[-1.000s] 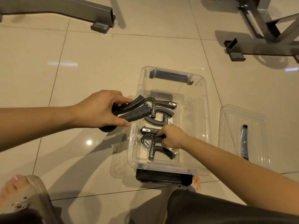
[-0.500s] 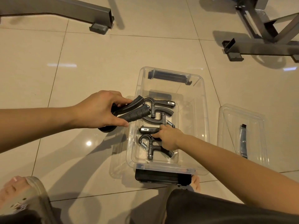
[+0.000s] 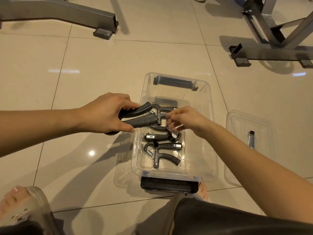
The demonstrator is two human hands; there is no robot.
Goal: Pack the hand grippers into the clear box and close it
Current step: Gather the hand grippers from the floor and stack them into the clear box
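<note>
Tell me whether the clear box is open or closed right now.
Open. The clear box has no cover on it, the lid lies apart on the floor to its right, and hand grippers show inside.

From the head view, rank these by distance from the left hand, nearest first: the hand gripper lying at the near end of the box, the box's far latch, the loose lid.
1. Hand gripper at the near end: in the clear box, below and right of the left hand.
2. Far latch: on the box's far rim, above and right.
3. Loose lid: on the floor right of the box, farthest.
</note>
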